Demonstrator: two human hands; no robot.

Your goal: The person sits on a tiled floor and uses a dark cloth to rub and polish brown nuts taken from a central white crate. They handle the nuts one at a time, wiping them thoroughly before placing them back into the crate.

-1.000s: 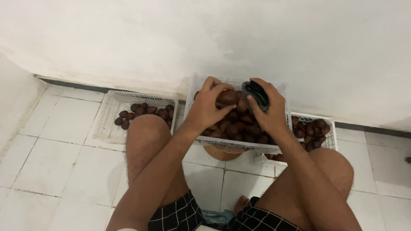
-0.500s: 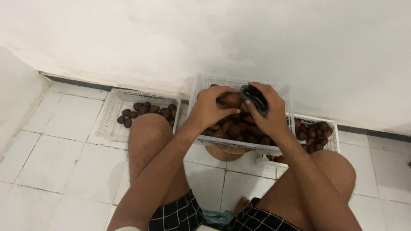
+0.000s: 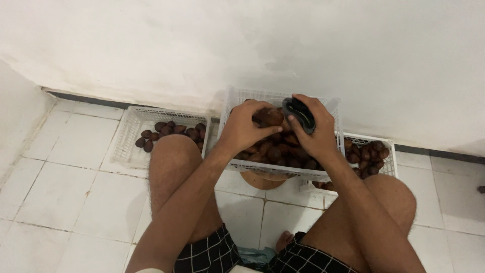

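While a person sits on a white tiled floor (image 3: 76,192) facing a white wall (image 3: 242,45), both bare hands work over a white plastic basket (image 3: 283,101) held between the knees. This middle basket is full of dark brown, scaly fruits (image 3: 283,151). The left hand (image 3: 242,129) has its grip closed around one brown fruit (image 3: 273,117), lifted just above the pile near the basket's far rim. The right hand (image 3: 316,134) has its grip closed around a small black tool (image 3: 299,114), which touches or nearly touches the held fruit; which of the two cannot be told. To the left of the middle basket lies a shallower white basket (image 3: 129,139) with a small heap of the same fruits at its right end. To the right of the middle basket, partly behind it, another white basket (image 3: 389,151) holds more brown fruits. Black checked shorts (image 3: 207,255) show at the bottom edge.
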